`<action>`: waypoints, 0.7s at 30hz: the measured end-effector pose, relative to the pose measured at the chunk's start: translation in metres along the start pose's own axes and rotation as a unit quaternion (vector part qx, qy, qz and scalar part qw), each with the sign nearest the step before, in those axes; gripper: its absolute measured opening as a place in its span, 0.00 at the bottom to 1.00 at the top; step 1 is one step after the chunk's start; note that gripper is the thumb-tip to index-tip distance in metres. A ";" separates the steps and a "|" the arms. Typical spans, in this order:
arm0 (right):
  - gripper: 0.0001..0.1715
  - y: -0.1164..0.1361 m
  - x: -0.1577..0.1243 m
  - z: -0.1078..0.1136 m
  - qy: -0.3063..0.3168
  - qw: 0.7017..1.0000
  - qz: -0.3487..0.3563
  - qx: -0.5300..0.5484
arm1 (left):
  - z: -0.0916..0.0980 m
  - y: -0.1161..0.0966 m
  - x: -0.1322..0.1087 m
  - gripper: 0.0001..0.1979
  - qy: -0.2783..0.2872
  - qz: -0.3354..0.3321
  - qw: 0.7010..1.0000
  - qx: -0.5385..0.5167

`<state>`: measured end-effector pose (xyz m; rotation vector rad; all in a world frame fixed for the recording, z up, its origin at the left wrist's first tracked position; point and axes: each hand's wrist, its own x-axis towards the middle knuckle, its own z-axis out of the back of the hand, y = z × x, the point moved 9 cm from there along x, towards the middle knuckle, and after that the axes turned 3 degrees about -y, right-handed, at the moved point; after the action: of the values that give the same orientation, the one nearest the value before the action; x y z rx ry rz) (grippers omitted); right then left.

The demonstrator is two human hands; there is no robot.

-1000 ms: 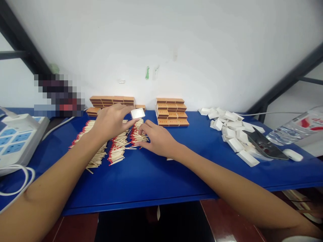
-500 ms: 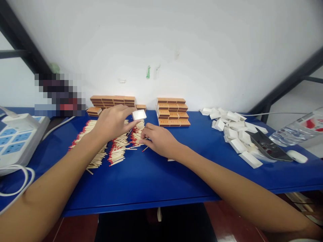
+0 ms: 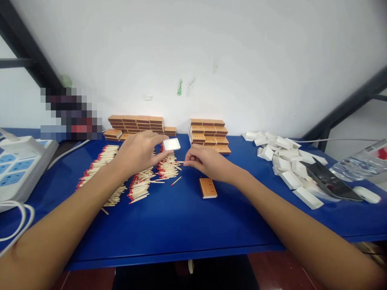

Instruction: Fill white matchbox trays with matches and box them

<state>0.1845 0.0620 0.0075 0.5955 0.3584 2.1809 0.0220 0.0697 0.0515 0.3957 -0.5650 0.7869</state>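
Observation:
Between thumb and fingers, my left hand holds a small white matchbox tray above the match piles. My right hand is pinched on a matchstick, whose pale stick juts left from the fingertips. Below the tray lies a pile of red-tipped matches. Two larger match piles spread to the left, one a middle pile and one a left pile partly hidden by my left forearm. An orange matchbox lies flat on the blue table, just below my right hand.
Stacked matchboxes stand against the wall in a left stack and a stepped right stack. White trays are heaped at the right, by a dark phone-like slab, a white mouse and a plastic bottle. A power strip sits left.
My right hand has moved right and slightly up, away from the match pile, with a matchstick in its fingers. The orange matchbox beneath it is uncovered. The white tray has shifted slightly right.

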 end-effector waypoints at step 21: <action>0.08 -0.005 -0.001 -0.027 -0.023 0.998 -0.040 0.035 | -0.002 0.001 0.002 0.21 0.018 0.022 1.000 0.002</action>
<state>0.1744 0.0627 -0.0177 0.6578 0.4279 2.0826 0.0225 0.0726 0.0509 0.3731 -0.5396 0.8370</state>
